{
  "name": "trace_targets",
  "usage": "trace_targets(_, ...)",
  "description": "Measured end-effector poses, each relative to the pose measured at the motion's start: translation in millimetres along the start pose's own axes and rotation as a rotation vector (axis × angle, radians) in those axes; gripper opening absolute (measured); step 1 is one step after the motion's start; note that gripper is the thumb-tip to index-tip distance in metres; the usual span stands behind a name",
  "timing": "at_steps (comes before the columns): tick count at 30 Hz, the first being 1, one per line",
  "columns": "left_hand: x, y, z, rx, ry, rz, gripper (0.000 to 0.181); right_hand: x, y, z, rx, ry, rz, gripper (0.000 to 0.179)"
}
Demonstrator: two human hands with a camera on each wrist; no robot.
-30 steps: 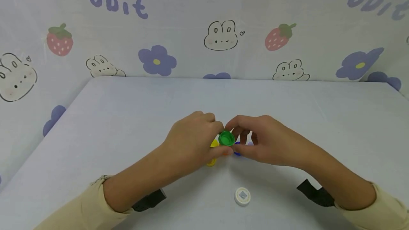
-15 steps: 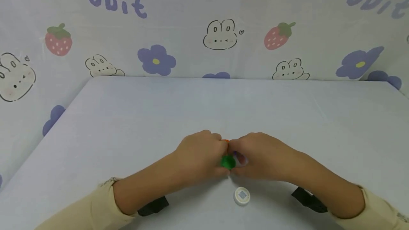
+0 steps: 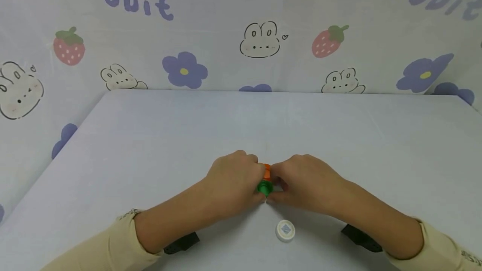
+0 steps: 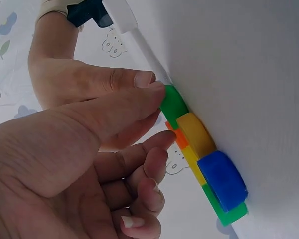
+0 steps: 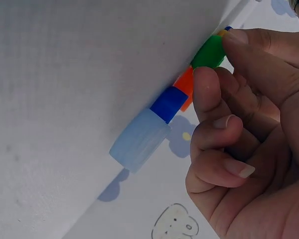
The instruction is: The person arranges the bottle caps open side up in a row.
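Observation:
A small green bottle cap [image 3: 265, 188], hollow side showing, sits low over the table between my two hands. My left hand [image 3: 231, 185] pinches it from the left, thumb on the near side. From the right my right hand [image 3: 310, 183] pinches the same cap with thumb and index finger, other fingers curled loosely. Just behind lies an orange cap [image 3: 267, 171], partly covered by fingers. The left wrist view shows a yellow cap [image 4: 195, 134] and a blue cap [image 4: 223, 181] beyond the green one. A dark blue cap [image 5: 168, 104] and a pale blue cap [image 5: 139, 139] show in the right wrist view.
A white round cap [image 3: 285, 231] with a printed square code lies on the white table [image 3: 241, 124], nearer the person than the hands. Behind the table's far edge hangs a patterned cloth [image 3: 211, 24].
Both hands have come closer to the person with the green cap, and the right fingers have closed in on it. Over the last half second more of the orange cap has come into view.

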State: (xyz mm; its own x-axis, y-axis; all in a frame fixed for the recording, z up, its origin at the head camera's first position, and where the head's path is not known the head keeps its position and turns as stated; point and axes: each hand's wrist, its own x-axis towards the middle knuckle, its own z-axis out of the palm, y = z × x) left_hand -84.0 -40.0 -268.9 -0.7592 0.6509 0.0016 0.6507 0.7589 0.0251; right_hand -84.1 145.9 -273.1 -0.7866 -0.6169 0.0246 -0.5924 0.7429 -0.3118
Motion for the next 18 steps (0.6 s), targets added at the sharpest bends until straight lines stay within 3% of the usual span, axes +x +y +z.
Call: trace_targets(18,0.6,-1.7,-0.6,-0.006,0.009,-0.008,0.029,0.8,2.5,0.8,0.009,0.029,-0.037,0.022)
